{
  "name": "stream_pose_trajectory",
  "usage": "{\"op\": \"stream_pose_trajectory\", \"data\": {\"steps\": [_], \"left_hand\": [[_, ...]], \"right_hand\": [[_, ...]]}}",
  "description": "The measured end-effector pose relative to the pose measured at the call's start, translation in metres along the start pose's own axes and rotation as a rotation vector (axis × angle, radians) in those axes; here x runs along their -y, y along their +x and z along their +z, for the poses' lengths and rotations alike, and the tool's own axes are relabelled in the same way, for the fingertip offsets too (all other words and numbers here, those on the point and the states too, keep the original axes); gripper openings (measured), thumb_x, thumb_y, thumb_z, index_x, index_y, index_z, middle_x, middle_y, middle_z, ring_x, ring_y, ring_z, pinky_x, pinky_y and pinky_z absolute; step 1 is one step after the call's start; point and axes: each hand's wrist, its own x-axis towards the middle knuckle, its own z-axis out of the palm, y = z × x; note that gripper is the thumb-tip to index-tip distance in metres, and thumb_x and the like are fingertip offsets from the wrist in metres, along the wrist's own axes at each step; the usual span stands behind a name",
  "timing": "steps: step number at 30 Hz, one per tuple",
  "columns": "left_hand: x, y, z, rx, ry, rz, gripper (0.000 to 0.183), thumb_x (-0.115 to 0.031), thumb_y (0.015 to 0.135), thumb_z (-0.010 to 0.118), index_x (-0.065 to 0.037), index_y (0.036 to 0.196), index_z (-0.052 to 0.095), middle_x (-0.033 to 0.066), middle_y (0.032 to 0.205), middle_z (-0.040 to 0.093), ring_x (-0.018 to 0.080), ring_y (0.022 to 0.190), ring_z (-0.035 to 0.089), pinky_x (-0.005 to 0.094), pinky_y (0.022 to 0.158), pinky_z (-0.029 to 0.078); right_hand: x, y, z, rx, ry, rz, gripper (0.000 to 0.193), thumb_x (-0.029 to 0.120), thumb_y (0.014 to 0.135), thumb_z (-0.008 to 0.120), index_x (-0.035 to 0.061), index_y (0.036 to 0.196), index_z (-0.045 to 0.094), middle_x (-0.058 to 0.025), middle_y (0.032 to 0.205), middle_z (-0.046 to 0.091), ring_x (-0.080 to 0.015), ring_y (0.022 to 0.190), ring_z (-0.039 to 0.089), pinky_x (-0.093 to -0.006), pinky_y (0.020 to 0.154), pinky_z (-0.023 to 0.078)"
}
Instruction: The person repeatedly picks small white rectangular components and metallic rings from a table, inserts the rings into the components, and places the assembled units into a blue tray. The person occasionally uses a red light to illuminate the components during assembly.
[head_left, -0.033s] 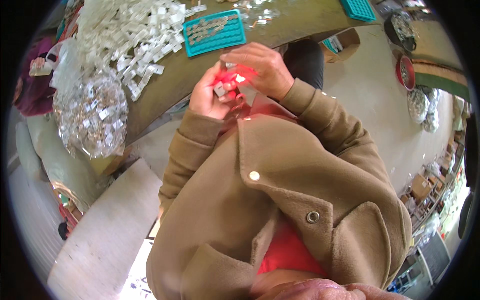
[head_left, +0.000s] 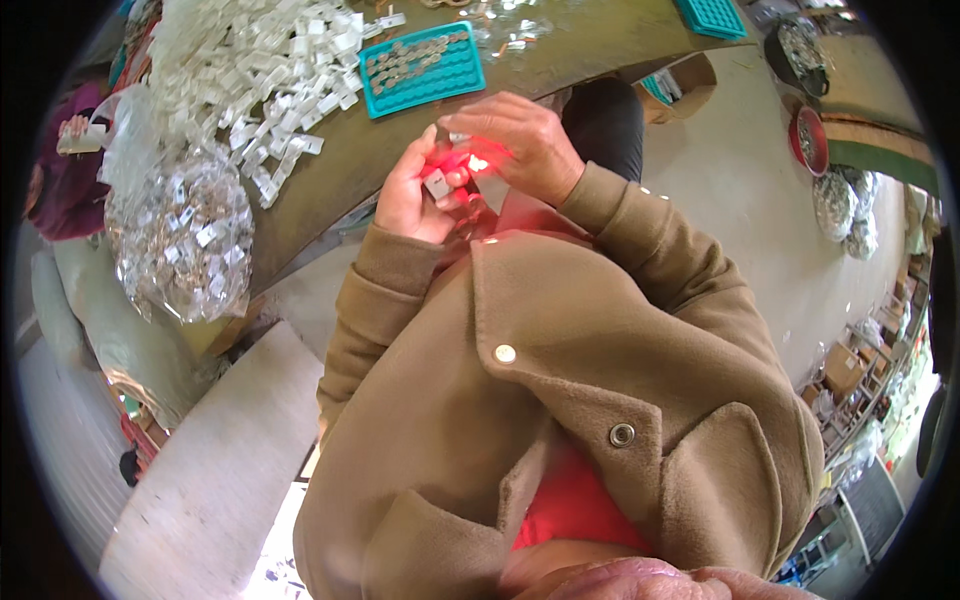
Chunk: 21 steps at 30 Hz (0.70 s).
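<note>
Close in front of my brown coat, my two hands meet just off the table's near edge. My left hand (head_left: 402,203) is closed around a small white plastic piece (head_left: 437,184), one pale block end of which shows between the fingers. My right hand (head_left: 522,143) arches over from the right, its fingers bent and their tips against the left hand's fingers. What the right fingertips pinch is hidden. Between the palms shines a bright red light (head_left: 478,163), which tints the fingers and the coat's lower edge red; its source is not clear.
A teal tray (head_left: 425,98) holding rows of small round pieces lies beyond my hands. Left of it spreads a large heap of white plastic pieces (head_left: 290,90). A clear bag (head_left: 180,245) of parts stands at the table's left edge, near another person's hand (head_left: 74,127).
The whole view has shifted very slightly. My hands keep nearly the same pose, and the white piece in my left hand has tilted a little.
</note>
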Motion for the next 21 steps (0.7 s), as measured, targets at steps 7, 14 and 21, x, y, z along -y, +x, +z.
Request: {"op": "stream_pose_trajectory", "data": {"steps": [7, 14, 21], "left_hand": [[0.019, 0.008, -0.005, -0.194, 0.323, 0.081, 0.021, -0.025, 0.091, 0.066, -0.008, 0.104, 0.066, 0.0024, 0.092, 0.066, 0.0084, 0.069, 0.055, 0.0242, 0.054, 0.045], [0.018, 0.017, 0.005, -0.143, 0.559, 0.174, 0.034, -0.025, 0.095, 0.058, 0.000, 0.119, 0.062, 0.0079, 0.108, 0.068, 0.0084, 0.087, 0.061, 0.0208, 0.065, 0.045], [0.021, 0.022, 0.009, -0.133, 0.472, 0.195, 0.035, -0.032, 0.097, 0.056, -0.001, 0.111, 0.063, 0.0048, 0.092, 0.068, 0.0122, 0.082, 0.066, 0.0202, 0.055, 0.044]], "right_hand": [[-0.001, -0.035, -0.018, 0.040, 0.009, 0.105, 0.032, 0.010, 0.077, 0.072, 0.0060, 0.108, 0.068, -0.0092, 0.101, 0.069, -0.0283, 0.089, 0.065, -0.0377, 0.078, 0.052], [-0.041, -0.027, -0.057, -0.111, -0.468, 0.010, 0.019, 0.018, 0.075, 0.074, 0.0151, 0.094, 0.070, 0.0005, 0.097, 0.066, -0.0224, 0.091, 0.060, -0.0367, 0.085, 0.045], [-0.059, -0.029, -0.054, -0.036, -0.512, -0.051, 0.021, 0.015, 0.072, 0.074, 0.0151, 0.093, 0.071, 0.0016, 0.093, 0.064, -0.0212, 0.088, 0.060, -0.0362, 0.083, 0.045]]}}
